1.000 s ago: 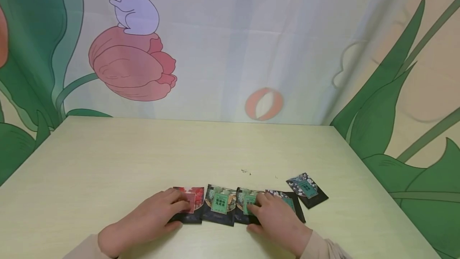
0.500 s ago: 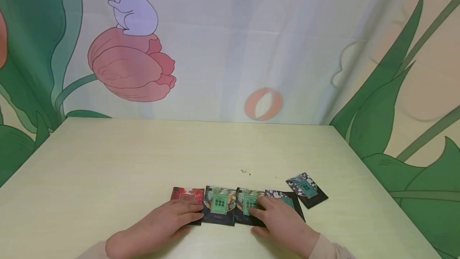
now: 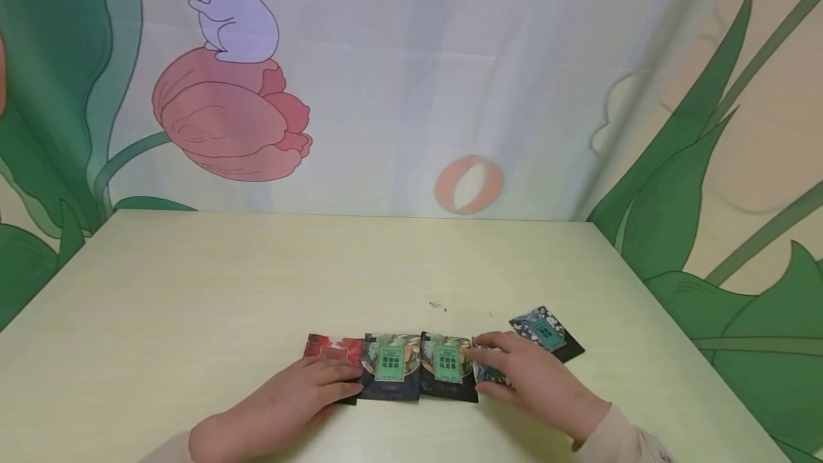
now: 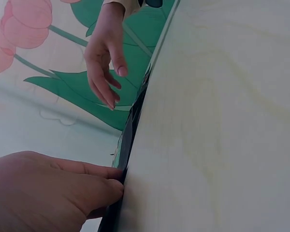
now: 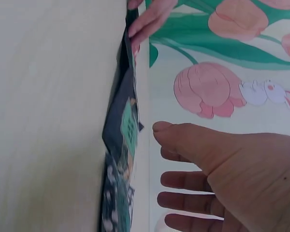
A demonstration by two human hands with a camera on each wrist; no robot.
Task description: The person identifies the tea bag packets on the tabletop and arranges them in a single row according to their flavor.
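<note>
Several flat tea sachets lie in a row near the front of the table. My left hand (image 3: 289,402) rests with its fingers extended on the red sachet (image 3: 336,347) at the row's left end, partly covering it. Beside that lie two green-labelled sachets, the left one (image 3: 390,369) and the right one (image 3: 448,370), edge to edge. My right hand (image 3: 540,384) is over the dark floral sachet (image 3: 491,375) at the right end, hiding much of it. In the right wrist view its fingers (image 5: 186,202) are spread and relaxed, apart from the sachets, with nothing held.
Another floral sachet (image 3: 546,333) lies tilted behind the right hand, apart from the row. Small dark marks (image 3: 437,306) show on the pale table (image 3: 257,277). A printed curtain (image 3: 373,91) hangs behind the table's back edge.
My left hand has slid right and toward me on the red sachet, and the row has closed up. My right hand has left the right green-labelled sachet, shifting right over the floral one.
</note>
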